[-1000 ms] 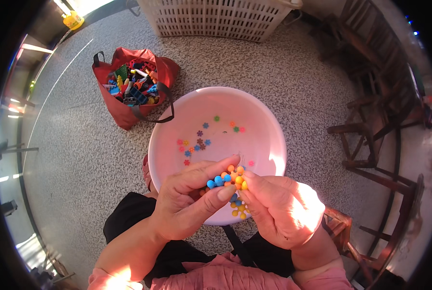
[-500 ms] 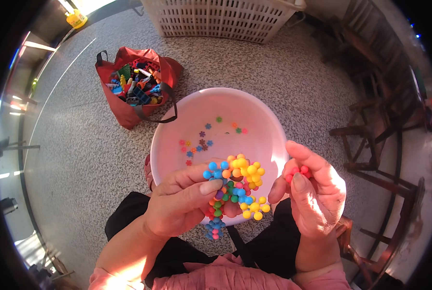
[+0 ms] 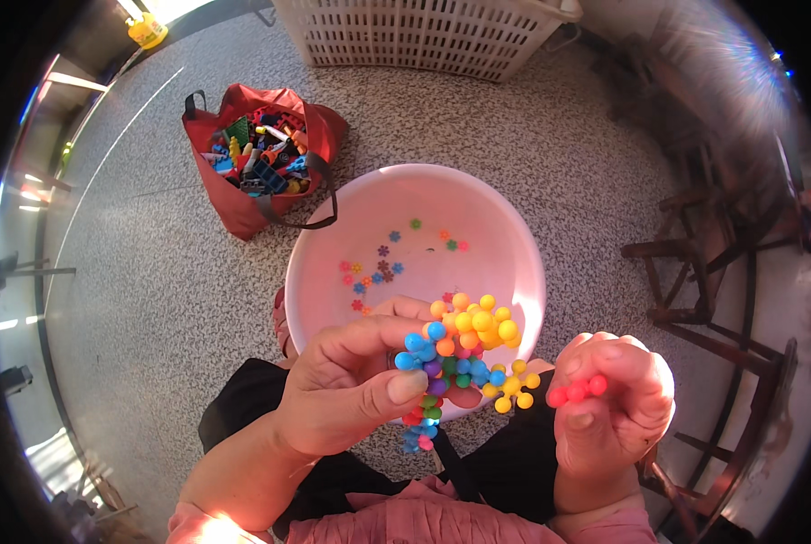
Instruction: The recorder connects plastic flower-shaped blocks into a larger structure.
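My left hand (image 3: 337,390) grips a joined cluster of knobbed snowflake-shaped plastic pieces (image 3: 480,325), coloured yellow, orange, blue, green, purple, red and pink. Part of it hangs below my fingers, and my palm side hides some of it. To the right, my right hand (image 3: 621,412) pinches a single red knobbed piece (image 3: 578,391), apart from the cluster; several red knobs show past the fingertips. Beneath the cluster stands a round pink basin (image 3: 534,245), with several small flower-like pieces (image 3: 383,266) scattered on its bottom.
A red cloth bag (image 3: 228,204) full of mixed toy bricks stands beyond the basin's left side, its dark handle reaching the rim. A white slatted plastic basket (image 3: 423,41) is at the far edge. Wooden chairs (image 3: 668,249) line the right. A yellow container (image 3: 147,32) sits far left.
My right hand has moved right and turned, showing more of the red piece. The cluster in my left hand has shifted slightly right and tilted. The view has moved a little.
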Demonstrator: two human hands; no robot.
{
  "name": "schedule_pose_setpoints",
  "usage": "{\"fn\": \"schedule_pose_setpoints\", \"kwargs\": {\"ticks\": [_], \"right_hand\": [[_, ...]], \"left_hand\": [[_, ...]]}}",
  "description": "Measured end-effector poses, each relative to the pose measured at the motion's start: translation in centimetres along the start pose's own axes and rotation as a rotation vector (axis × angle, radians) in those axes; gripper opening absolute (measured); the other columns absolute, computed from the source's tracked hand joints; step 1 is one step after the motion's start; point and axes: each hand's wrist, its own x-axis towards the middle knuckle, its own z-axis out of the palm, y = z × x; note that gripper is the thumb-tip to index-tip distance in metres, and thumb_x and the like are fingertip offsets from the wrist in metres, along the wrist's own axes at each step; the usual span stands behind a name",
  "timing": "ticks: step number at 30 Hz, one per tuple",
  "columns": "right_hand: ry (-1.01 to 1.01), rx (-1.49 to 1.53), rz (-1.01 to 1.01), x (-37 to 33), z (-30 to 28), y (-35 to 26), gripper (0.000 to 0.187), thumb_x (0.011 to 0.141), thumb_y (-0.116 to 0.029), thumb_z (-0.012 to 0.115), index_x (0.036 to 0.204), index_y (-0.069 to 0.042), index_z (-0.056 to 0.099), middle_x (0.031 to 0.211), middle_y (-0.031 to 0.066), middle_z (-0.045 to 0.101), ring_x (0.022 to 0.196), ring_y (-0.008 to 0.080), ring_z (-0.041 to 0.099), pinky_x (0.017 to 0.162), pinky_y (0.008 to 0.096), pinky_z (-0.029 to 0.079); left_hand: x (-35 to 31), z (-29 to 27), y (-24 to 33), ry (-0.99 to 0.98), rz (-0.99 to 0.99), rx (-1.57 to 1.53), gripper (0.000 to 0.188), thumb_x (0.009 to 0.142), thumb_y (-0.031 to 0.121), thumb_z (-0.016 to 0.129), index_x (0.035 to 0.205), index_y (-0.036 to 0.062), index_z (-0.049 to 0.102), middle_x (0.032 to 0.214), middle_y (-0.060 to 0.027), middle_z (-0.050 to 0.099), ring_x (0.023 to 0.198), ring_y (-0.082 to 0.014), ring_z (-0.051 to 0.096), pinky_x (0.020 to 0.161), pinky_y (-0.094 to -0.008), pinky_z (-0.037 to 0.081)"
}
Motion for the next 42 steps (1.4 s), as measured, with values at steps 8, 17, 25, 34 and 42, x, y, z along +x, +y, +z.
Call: {"fn": "schedule_pose_setpoints", "kwargs": {"ticks": [8,17,25,34,42], "right_hand": [[-0.110,0.027,-0.113,0.6,0.4,-0.5,0.024,0.071,-0.003,0.068,0.091,-0.003,0.053,0.073,0.0110,0.060,0.064,0.0205,0.060,0.060,0.0315,0.048],[0.003,0.251,0.085,0.1,0.5,-0.1,0.023,0.071,0.006,0.058,0.092,0.000,0.054,0.081,0.0138,0.059,0.069,0.0215,0.060,0.065,0.0306,0.049],[-0.016,0.091,0.043,0.2,0.0,0.1,0.021,0.069,0.007,0.061,0.087,-0.002,0.055,0.079,0.0119,0.060,0.069,0.0204,0.060,0.064,0.0302,0.049],[-0.017,-0.092,-0.051,0.5,-0.2,-0.3,0.021,0.066,-0.006,0.071,0.082,-0.008,0.058,0.073,0.0062,0.061,0.063,0.0206,0.059,0.061,0.0313,0.048],[-0.164,-0.523,-0.253,1.0,0.4,-0.2,0.019,0.062,-0.015,0.073,0.077,-0.014,0.061,0.071,-0.0033,0.057,0.059,0.0140,0.050,0.055,0.0278,0.040]], "left_hand": [[0.1,-0.3,0.0,-0.065,0.045,0.146,0.028,0.080,0.000,0.056,0.107,-0.0017,0.055,0.116,-0.0163,0.043,0.106,-0.0274,0.048,0.088,-0.0446,0.045],[-0.1,0.0,0.1,-0.137,-0.134,-0.193,0.030,0.085,0.002,0.046,0.115,-0.0034,0.049,0.120,-0.0189,0.039,0.110,-0.0326,0.045,0.089,-0.0463,0.043],[-0.4,1.1,0.3,-0.021,-0.184,-0.162,0.030,0.082,0.000,0.049,0.111,-0.0056,0.051,0.120,-0.0206,0.040,0.110,-0.0346,0.045,0.092,-0.0469,0.039],[-0.2,0.6,0.0,0.056,-0.090,0.009,0.024,0.079,-0.005,0.054,0.103,-0.0049,0.057,0.110,-0.0134,0.048,0.101,-0.0196,0.050,0.085,-0.0315,0.044],[0.1,0.9,0.4,0.117,-0.145,0.102,0.020,0.080,-0.004,0.054,0.100,-0.0063,0.058,0.104,-0.0120,0.049,0.089,-0.0186,0.056,0.077,-0.0300,0.049]]}}
